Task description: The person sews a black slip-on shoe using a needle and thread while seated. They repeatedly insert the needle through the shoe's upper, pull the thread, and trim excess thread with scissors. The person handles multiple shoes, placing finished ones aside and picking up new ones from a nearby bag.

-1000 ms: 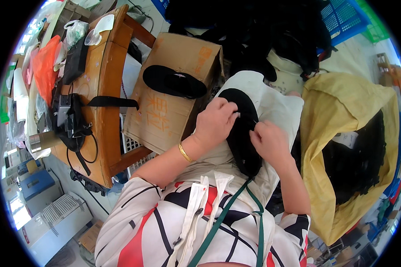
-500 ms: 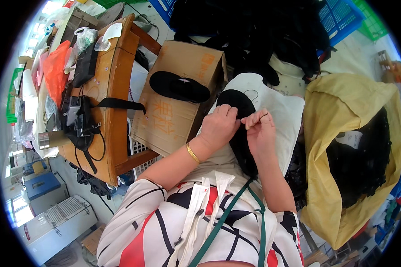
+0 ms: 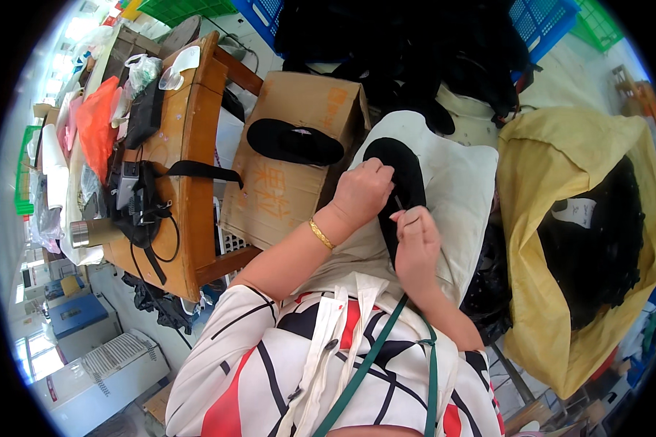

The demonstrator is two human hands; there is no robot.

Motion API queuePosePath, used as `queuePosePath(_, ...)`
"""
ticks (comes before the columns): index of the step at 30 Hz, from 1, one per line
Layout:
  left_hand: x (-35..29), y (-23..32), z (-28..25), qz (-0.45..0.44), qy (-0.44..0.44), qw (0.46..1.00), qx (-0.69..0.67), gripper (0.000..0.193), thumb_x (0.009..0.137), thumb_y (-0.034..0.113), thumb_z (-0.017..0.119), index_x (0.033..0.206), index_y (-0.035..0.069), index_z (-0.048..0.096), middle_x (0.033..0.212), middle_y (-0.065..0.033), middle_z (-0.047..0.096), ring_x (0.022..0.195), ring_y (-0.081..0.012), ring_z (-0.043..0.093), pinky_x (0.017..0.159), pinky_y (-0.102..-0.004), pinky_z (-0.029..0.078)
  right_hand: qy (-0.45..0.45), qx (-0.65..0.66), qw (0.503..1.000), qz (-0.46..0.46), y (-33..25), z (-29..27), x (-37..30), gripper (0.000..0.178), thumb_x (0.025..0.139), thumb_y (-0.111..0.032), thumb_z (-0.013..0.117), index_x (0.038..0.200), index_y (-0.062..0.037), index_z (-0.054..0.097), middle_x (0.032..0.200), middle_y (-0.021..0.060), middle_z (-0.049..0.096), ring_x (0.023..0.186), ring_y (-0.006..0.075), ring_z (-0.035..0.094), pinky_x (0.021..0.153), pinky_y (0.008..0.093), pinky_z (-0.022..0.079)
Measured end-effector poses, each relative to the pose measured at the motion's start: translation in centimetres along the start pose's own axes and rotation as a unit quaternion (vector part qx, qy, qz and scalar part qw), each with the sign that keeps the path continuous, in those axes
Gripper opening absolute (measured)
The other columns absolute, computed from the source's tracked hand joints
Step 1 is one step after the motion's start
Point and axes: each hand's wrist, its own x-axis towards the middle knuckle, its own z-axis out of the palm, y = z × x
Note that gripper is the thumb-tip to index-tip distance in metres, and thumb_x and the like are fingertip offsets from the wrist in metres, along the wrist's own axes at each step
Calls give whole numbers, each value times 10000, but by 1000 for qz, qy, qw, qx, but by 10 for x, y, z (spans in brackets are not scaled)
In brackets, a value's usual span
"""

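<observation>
A black shoe-shaped fabric piece (image 3: pixel 408 186) lies on a white cushion (image 3: pixel 463 193) in my lap. My left hand (image 3: pixel 361 193) presses on its left edge, fingers curled over it. My right hand (image 3: pixel 415 240) pinches a thin dark thread or needle just below the left hand, against the piece's lower part. A second black piece (image 3: pixel 295 142) rests flat on a cardboard box (image 3: pixel 288 189) to the left, touched by neither hand.
A wooden table (image 3: pixel 189 160) at the left carries bags, straps and a metal flask (image 3: pixel 95 233). A yellow sack (image 3: pixel 561 240) of black pieces stands at the right. A heap of black pieces (image 3: pixel 415 44) and blue crates (image 3: pixel 543 18) lie ahead.
My right hand moved from lying on the black piece to pinching a thread at its edge, drawing closer to my left hand. The view shifted slightly.
</observation>
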Motion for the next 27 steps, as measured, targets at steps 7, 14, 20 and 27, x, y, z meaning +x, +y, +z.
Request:
queuePosePath(7, 23, -13, -28, 56, 15, 998, -6, 160, 708, 59, 700, 860, 54, 647, 802, -96, 593, 725, -294, 630, 635, -375, 530, 6, -131, 979, -159, -25, -7, 32, 92, 986, -44, 504, 903, -28, 542, 748, 26, 511, 661, 124, 457, 638, 257, 406)
queuePosePath(14, 36, -25, -38, 25, -119, 986, -118, 173, 727, 67, 718, 873, 20, 637, 799, -107, 599, 684, -272, 626, 640, -356, 529, 26, -452, 856, -251, -56, -73, 18, 86, 820, 3, 650, 757, -15, 594, 632, 105, 487, 571, 279, 520, 514, 369, 411)
queuePosePath(20, 40, -16, -40, -45, -146, 979, -135, 345, 790, 297, 764, 891, 8, 605, 803, -124, 590, 653, -271, 605, 615, -343, 504, -18, -533, 846, -12, -48, -134, -21, 18, 844, -13, 635, 834, 2, 632, 646, 102, 510, 593, 245, 534, 550, 312, 422)
queuePosePath(27, 48, -3, -22, -60, -145, 987, 18, 519, 820, 499, 721, 773, 18, 529, 771, -142, 604, 682, -327, 610, 624, -386, 497, 100, -150, 975, 129, -44, -116, -5, 158, 973, -74, 563, 1108, -3, 608, 758, 11, 638, 736, 64, 587, 685, 208, 455)
